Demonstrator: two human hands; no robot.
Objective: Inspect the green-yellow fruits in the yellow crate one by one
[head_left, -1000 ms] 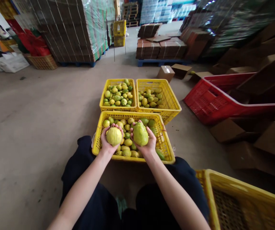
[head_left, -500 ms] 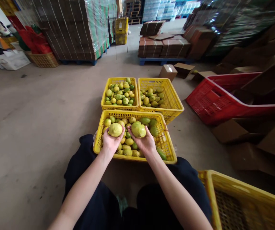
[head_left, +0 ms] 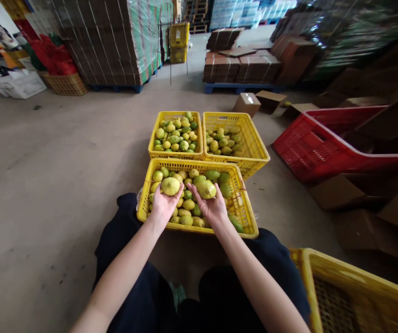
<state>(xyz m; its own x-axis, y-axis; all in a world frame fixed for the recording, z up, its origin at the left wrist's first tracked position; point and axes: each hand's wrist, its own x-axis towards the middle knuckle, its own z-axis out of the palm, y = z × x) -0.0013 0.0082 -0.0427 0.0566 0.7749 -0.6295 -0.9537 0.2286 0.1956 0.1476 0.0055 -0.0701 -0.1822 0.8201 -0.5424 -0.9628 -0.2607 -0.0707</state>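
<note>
In my left hand (head_left: 164, 203) rests a yellow lemon (head_left: 170, 186), cupped on the palm and fingers. My right hand (head_left: 213, 208) cradles a large yellow-green lemon (head_left: 206, 189), its nippled end turned toward the right. Both hands are palm up, side by side, above a yellow plastic crate (head_left: 249, 217). Inside that crate lie many yellow and green lemons (head_left: 186, 219), partly hidden by my hands. A greener fruit (head_left: 235, 224) lies near its right front corner.
Two more yellow crates, left (head_left: 153, 134) and right (head_left: 259, 147), hold lemons just beyond. A red crate (head_left: 299, 150) with cardboard stands to the right. Another yellow crate (head_left: 351, 273) is by my right leg. Stacked flat cardboard (head_left: 240, 64) lies on a blue pallet farther off.
The lemon in my right hand has turned slightly, its tip now pointing more to the right. The left lemon has tilted a little. The whole view has shifted slightly.
</note>
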